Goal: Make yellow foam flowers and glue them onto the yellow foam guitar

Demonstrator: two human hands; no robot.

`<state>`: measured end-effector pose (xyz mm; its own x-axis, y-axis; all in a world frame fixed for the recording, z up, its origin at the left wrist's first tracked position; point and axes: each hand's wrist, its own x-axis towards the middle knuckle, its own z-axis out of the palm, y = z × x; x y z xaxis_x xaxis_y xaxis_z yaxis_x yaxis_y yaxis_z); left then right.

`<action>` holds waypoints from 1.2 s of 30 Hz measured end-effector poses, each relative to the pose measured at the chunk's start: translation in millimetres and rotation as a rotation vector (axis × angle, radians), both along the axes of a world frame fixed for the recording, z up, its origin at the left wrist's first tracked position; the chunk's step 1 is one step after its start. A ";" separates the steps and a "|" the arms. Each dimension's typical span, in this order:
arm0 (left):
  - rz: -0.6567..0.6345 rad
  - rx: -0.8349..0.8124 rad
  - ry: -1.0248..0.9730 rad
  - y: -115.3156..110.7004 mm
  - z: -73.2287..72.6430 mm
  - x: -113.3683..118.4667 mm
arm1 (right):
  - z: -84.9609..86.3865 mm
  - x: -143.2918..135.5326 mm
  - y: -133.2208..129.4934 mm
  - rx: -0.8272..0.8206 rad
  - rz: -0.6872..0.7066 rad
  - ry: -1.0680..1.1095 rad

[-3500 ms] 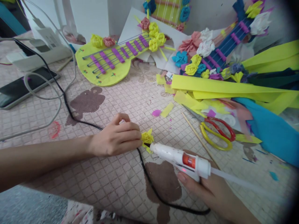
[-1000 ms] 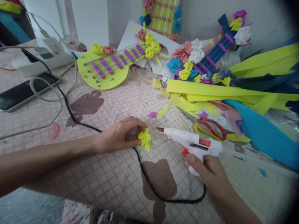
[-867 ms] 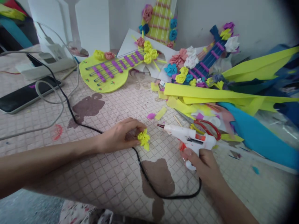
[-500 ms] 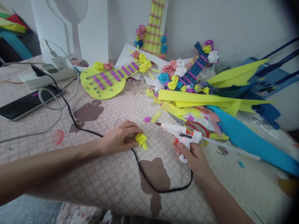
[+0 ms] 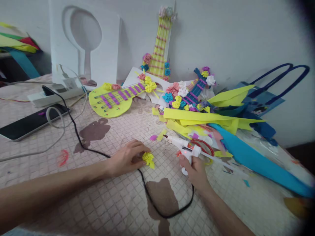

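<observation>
My left hand (image 5: pixel 126 159) pinches a small yellow paper flower (image 5: pixel 148 158) against the pink gridded table cover. My right hand (image 5: pixel 194 168) grips a white hot glue gun (image 5: pixel 184 148) by its handle; the nozzle points left and sits a short way right of and above the flower, not touching it. A red light glows on the gun's body. The gun's black cord (image 5: pixel 157 193) loops on the table under both hands.
A yellow paper guitar (image 5: pixel 115 100) lies behind, with two more flowered guitars (image 5: pixel 159 49) against the wall. Yellow and blue paper sheets (image 5: pixel 221 118) pile at right over red-handled scissors (image 5: pixel 205 147). A phone (image 5: pixel 27 121), power strip (image 5: pixel 54 95) and blue bag (image 5: pixel 265 98) lie around.
The glue gun has pulled back from the flower, where its nozzle touched earlier, and now stands upright in my right hand. The view has tilted up, showing more wall.
</observation>
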<state>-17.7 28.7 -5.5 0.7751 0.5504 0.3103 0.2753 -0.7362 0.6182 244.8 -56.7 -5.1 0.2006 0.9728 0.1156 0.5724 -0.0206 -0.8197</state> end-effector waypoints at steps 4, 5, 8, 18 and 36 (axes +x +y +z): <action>0.005 0.013 0.014 -1.4 0.0 0.9 | 2.2 -6.4 24.6 0.120 0.005 -0.188; 0.004 0.018 0.013 -1.6 0.4 1.0 | 3.8 -8.9 34.1 0.167 0.014 -0.243; 0.013 0.014 0.002 -1.3 0.7 0.9 | 6.6 -17.6 67.1 0.230 0.039 -0.347; 0.059 -0.014 0.006 0.8 -0.2 -1.2 | -7.1 -25.6 97.9 0.307 0.116 -0.363; 0.070 0.063 0.077 22.4 0.6 11.3 | 20.4 48.4 -1.4 0.503 -0.254 -0.186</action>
<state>-6.4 51.1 -5.0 0.7585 0.5850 0.2870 0.3718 -0.7502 0.5467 293.2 -58.2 15.3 0.3521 0.7139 0.6053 0.7354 0.1890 -0.6508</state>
